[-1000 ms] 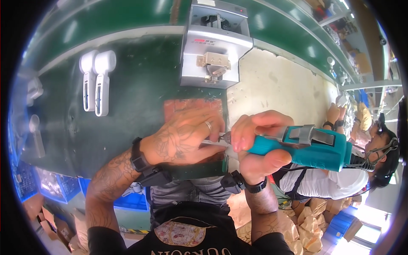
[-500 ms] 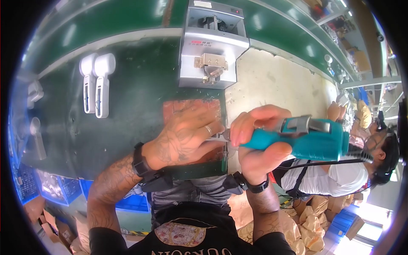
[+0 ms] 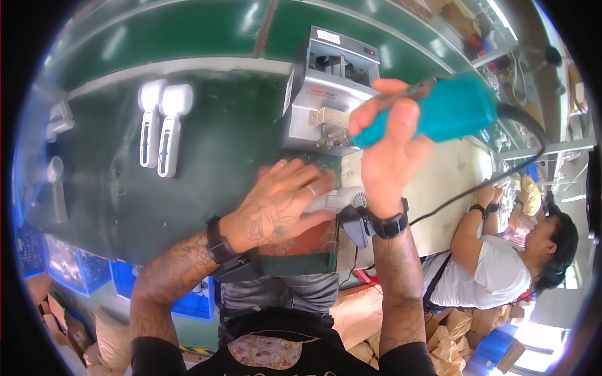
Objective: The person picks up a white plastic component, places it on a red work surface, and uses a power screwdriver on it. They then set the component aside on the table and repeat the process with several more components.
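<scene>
Over the red rectangular mat (image 3: 304, 242), pinches a white plastic device (image 3: 345, 198) with round vented head, likely light and stiff, in the left hand (image 3: 276, 203); at the silver metal machine (image 3: 335, 88), clasps a teal electric screwdriver (image 3: 461, 109), probably heavier, best gripped round its barrel, in the right hand (image 3: 394, 160)

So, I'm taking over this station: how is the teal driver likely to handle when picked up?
The teal driver likely feels stiff, given its thick, hard-looking casing. It may be tail-heavy, as its bulkiest part sits behind the right hand. The black cord curves loosely, so it will probably flex and might drag.
</scene>
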The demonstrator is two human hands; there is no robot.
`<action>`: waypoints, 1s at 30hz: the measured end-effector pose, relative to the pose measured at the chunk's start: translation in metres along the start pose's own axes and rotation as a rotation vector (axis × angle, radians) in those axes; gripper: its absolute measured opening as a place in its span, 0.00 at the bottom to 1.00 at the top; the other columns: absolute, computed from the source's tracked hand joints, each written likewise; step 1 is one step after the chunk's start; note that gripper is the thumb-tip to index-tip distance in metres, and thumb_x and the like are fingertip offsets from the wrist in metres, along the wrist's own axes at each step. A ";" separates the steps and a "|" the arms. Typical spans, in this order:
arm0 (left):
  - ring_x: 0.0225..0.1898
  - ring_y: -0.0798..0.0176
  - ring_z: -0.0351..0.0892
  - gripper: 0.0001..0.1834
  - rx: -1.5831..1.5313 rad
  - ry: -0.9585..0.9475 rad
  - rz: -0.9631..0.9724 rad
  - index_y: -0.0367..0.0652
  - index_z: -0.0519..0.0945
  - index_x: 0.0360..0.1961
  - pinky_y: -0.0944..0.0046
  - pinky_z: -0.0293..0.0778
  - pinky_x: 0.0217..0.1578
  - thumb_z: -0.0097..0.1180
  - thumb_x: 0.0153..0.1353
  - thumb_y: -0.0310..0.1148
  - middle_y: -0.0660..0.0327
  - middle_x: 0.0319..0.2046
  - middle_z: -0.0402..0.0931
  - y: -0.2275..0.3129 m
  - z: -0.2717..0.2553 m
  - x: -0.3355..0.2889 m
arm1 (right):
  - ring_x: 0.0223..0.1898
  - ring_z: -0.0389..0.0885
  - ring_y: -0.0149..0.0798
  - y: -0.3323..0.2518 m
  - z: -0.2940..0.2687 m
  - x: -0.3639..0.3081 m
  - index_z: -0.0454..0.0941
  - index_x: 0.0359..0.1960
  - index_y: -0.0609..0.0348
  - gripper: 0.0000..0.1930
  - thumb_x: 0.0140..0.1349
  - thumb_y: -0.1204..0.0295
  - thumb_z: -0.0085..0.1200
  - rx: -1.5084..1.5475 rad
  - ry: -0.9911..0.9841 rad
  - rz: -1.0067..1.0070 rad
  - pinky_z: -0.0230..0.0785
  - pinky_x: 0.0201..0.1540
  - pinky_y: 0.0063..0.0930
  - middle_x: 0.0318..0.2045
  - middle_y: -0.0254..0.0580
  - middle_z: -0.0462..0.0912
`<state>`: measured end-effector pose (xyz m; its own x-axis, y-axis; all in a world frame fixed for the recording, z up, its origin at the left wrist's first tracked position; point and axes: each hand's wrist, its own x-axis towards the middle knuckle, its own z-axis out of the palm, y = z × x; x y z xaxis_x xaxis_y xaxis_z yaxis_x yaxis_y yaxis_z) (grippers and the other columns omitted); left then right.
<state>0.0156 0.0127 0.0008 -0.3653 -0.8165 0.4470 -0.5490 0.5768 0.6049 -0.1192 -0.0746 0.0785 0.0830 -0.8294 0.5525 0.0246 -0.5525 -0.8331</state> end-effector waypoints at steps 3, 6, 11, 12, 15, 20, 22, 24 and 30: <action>0.44 0.55 0.73 0.25 0.024 -0.017 -0.015 0.43 0.79 0.49 0.52 0.70 0.46 0.69 0.51 0.42 0.60 0.42 0.75 -0.002 -0.004 -0.003 | 0.23 0.75 0.32 0.009 0.013 0.005 0.73 0.45 0.66 0.23 0.73 0.53 0.46 0.005 -0.037 0.009 0.68 0.28 0.25 0.23 0.38 0.76; 0.45 0.54 0.73 0.27 0.030 -0.042 0.010 0.41 0.77 0.51 0.51 0.70 0.48 0.67 0.54 0.43 0.58 0.43 0.74 -0.002 -0.004 -0.001 | 0.23 0.75 0.31 0.020 0.012 0.003 0.73 0.43 0.64 0.21 0.73 0.55 0.47 0.047 -0.047 0.015 0.68 0.28 0.25 0.22 0.37 0.75; 0.44 0.54 0.73 0.28 0.041 -0.019 0.046 0.40 0.77 0.52 0.52 0.70 0.47 0.67 0.52 0.43 0.59 0.42 0.75 -0.003 -0.001 -0.001 | 0.22 0.74 0.31 0.014 0.011 -0.004 0.72 0.41 0.64 0.20 0.73 0.55 0.48 0.042 -0.049 0.037 0.67 0.28 0.25 0.22 0.37 0.75; 0.44 0.54 0.73 0.28 0.049 -0.032 0.039 0.40 0.77 0.52 0.52 0.70 0.47 0.67 0.52 0.43 0.58 0.41 0.75 -0.005 -0.002 -0.003 | 0.22 0.74 0.30 0.008 0.013 -0.007 0.72 0.41 0.64 0.20 0.73 0.55 0.48 0.021 -0.054 0.102 0.66 0.27 0.25 0.22 0.37 0.75; 0.44 0.54 0.73 0.27 0.041 -0.022 0.002 0.42 0.79 0.50 0.52 0.70 0.47 0.69 0.51 0.43 0.59 0.42 0.76 -0.004 -0.002 -0.003 | 0.21 0.73 0.32 0.001 0.001 -0.024 0.72 0.42 0.65 0.23 0.73 0.52 0.48 -0.044 -0.096 0.158 0.65 0.27 0.26 0.21 0.37 0.74; 0.43 0.54 0.74 0.24 0.024 -0.004 -0.023 0.45 0.82 0.47 0.51 0.71 0.46 0.71 0.51 0.43 0.60 0.42 0.78 -0.001 0.001 0.000 | 0.20 0.71 0.36 -0.018 -0.029 -0.051 0.69 0.46 0.69 0.36 0.65 0.39 0.51 0.093 -0.058 0.154 0.65 0.25 0.29 0.19 0.40 0.71; 0.43 0.54 0.74 0.24 0.037 0.018 -0.022 0.46 0.81 0.47 0.51 0.71 0.46 0.71 0.51 0.44 0.60 0.42 0.78 -0.001 0.000 0.000 | 0.20 0.71 0.36 -0.018 -0.027 -0.051 0.69 0.46 0.69 0.36 0.65 0.39 0.52 0.088 -0.058 0.164 0.65 0.25 0.29 0.19 0.41 0.72; 0.43 0.54 0.74 0.24 0.032 0.001 -0.031 0.46 0.81 0.47 0.50 0.71 0.46 0.71 0.51 0.44 0.60 0.42 0.78 0.000 -0.002 -0.001 | 0.20 0.72 0.36 -0.016 -0.026 -0.054 0.69 0.45 0.69 0.36 0.64 0.39 0.53 0.083 -0.057 0.170 0.65 0.25 0.29 0.19 0.41 0.72; 0.44 0.53 0.74 0.24 0.028 -0.007 -0.040 0.46 0.81 0.46 0.49 0.71 0.46 0.71 0.50 0.44 0.60 0.43 0.78 0.002 0.001 0.000 | 0.20 0.72 0.38 -0.007 -0.029 -0.058 0.68 0.44 0.69 0.35 0.64 0.41 0.54 0.110 -0.060 0.177 0.66 0.24 0.30 0.19 0.43 0.72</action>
<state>0.0144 0.0138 0.0012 -0.3477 -0.8391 0.4185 -0.5840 0.5429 0.6034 -0.1529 -0.0247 0.0530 0.1550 -0.9043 0.3977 0.1123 -0.3838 -0.9165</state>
